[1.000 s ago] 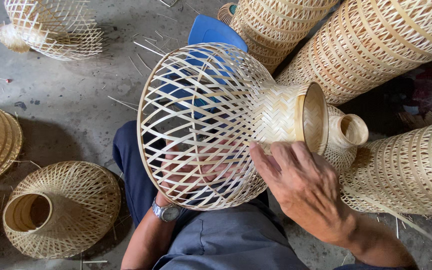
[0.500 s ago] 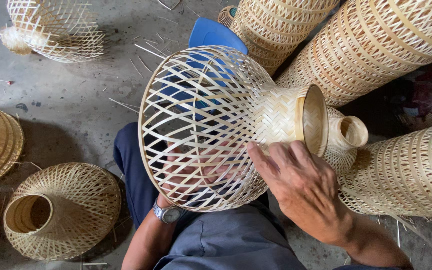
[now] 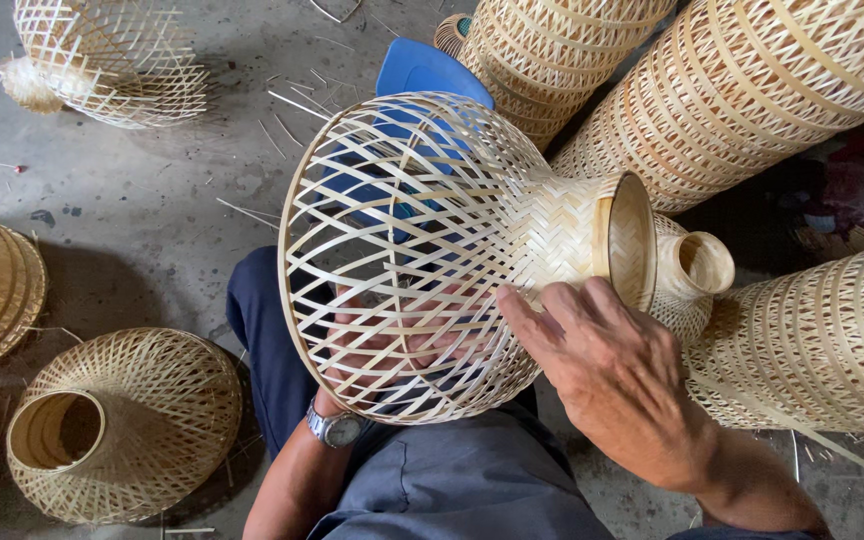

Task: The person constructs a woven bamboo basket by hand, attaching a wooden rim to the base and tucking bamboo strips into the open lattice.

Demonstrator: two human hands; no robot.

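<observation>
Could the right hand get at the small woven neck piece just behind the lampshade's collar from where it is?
Probably yes: the right hand rests on the lampshade, and the neck piece lies just beyond its fingers, with nothing between.

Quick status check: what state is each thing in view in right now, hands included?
Open-weave bamboo shade: on its side over the lap, neck to the right, held.
Left hand: inside the shade, seen through the weave.
Right hand: resting outside on the shade near the neck.
Wristwatch: on the left wrist.
Small shade: lying on the floor, neck opening facing the camera.
Stacked shades: lying nested on their sides.
</observation>
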